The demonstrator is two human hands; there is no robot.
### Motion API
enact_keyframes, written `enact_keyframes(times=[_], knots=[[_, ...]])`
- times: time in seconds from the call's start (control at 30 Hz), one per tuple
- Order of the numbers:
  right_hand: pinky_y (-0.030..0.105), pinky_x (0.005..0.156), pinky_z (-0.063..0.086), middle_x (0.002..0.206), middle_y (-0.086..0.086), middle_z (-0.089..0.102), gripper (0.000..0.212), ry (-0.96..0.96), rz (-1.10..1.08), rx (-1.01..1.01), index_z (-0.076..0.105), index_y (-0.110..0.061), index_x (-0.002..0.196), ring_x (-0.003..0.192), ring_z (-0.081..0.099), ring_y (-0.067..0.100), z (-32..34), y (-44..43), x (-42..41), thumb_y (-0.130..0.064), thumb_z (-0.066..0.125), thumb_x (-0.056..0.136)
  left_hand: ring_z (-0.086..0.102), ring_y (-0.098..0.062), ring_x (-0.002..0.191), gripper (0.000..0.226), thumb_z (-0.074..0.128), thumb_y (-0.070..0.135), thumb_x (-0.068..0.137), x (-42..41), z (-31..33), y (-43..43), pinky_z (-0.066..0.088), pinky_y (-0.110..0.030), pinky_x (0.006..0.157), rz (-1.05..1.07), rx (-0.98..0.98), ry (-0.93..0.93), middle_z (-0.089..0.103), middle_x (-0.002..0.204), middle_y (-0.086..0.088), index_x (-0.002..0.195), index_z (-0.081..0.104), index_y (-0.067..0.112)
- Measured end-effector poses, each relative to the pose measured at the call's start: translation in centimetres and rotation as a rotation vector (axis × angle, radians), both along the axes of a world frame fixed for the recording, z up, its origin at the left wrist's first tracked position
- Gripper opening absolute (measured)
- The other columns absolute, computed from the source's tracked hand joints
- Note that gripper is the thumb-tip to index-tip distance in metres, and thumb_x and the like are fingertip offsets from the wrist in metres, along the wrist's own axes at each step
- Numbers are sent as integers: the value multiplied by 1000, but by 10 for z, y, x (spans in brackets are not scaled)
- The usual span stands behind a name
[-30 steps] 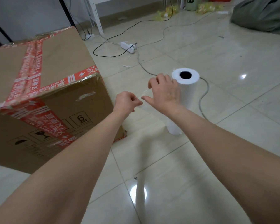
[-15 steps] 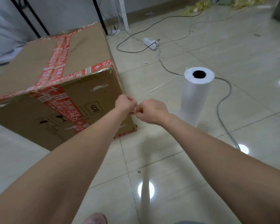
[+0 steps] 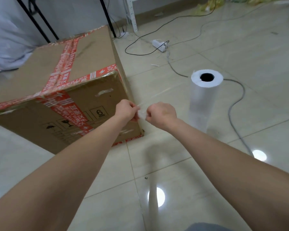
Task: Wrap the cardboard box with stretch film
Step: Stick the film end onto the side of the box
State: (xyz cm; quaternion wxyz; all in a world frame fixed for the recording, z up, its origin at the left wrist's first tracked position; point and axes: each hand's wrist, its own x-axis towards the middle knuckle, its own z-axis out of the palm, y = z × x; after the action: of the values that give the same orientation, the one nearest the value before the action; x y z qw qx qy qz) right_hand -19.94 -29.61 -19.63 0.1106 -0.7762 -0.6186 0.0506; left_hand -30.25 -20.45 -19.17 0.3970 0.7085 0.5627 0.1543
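Glossy pale tiled floor (image 3: 240,47) fills the view from the head camera, with round light reflections shining on it near the bottom. On the left sits a large brown cardboard box (image 3: 83,64), sealed with bands of red printed tape that cross on its top face and run down its near side, where black handling symbols are printed. To the right of the box, apart from it, a white roll of stretch film (image 3: 202,100) stands upright on the floor, its dark hollow core facing up. Two bare forearms reach forward from the lower corners and meet in front of the box's near right corner, between the box and the roll. The left hand (image 3: 126,110) is curled into a loose fist, knuckles up, its fingertips pinching a small bunched piece of clear stretch film (image 3: 142,114). The right hand (image 3: 162,114) is curled the same way just beside it, back of the hand up, pinching the other end of that piece, so the film spans the narrow gap between them. Whether the film touches the box cannot be told. Behind the roll a grey cable (image 3: 235,104) curves across the tiles, and farther back lies a white power strip (image 3: 158,45) with a thin black cable (image 3: 140,54) looping away from it.
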Motion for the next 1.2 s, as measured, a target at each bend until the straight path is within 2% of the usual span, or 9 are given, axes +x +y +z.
enact_keyframes(times=[0.1,0.2,0.33,0.4,0.5,0.6,0.67,0.8,1.2], knots=[[30,71,42,109,13,67,39,33,95,31,67,-12,108,100,63,31,-7,-2,-21,-32,34,101,63,-24,61,21,54,3,94,5,4,1,57,-31,50,71,-120,-108,59,73,-15,74,57,2],[31,81,44,123,12,59,32,7,238,-155,59,-14,120,113,57,31,-4,0,-40,-23,45,93,50,-16,41,29,40,-3,98,10,4,-2,38,-14,36,121,-157,-207,48,66,-14,71,51,1],[27,73,37,120,5,63,31,-76,314,-179,66,-26,115,109,59,28,19,-2,-53,-20,44,94,59,-31,82,25,46,11,97,6,0,8,42,-23,60,-43,66,-38,67,106,-15,98,68,1],[28,68,36,112,5,66,29,-130,186,2,68,-24,109,104,61,28,33,3,-47,-25,45,92,59,-34,87,19,52,12,92,-3,2,16,36,-27,66,-214,165,41,67,91,-18,85,69,6],[33,82,40,121,1,59,33,-119,-72,190,57,-25,120,116,50,25,43,20,-22,-34,52,89,48,-12,61,26,70,29,82,-17,5,23,33,-27,56,-411,232,109,54,62,0,64,57,15],[40,104,30,136,0,48,67,-247,-51,-119,40,-30,139,130,35,25,34,33,-19,-55,60,80,40,-9,53,41,78,36,74,-29,7,27,28,-23,49,-578,297,305,44,53,6,53,47,21],[44,110,24,135,-1,50,66,-266,-77,-255,42,-32,137,131,36,25,25,38,-26,-57,63,79,49,-20,60,37,73,27,79,-38,9,28,33,-23,52,-632,356,434,53,58,-3,54,49,16],[29,84,38,118,4,64,22,-162,-228,-170,66,-28,112,112,58,25,21,40,-27,-35,54,95,64,-24,81,16,60,22,90,-57,16,38,55,-33,72,-564,450,442,69,90,-9,93,72,11],[28,66,35,103,3,67,20,-102,-248,52,69,-31,106,96,62,27,20,56,-38,-34,51,98,57,-16,71,16,56,18,94,-86,40,46,44,-25,59,-535,732,397,59,79,1,96,70,10]])
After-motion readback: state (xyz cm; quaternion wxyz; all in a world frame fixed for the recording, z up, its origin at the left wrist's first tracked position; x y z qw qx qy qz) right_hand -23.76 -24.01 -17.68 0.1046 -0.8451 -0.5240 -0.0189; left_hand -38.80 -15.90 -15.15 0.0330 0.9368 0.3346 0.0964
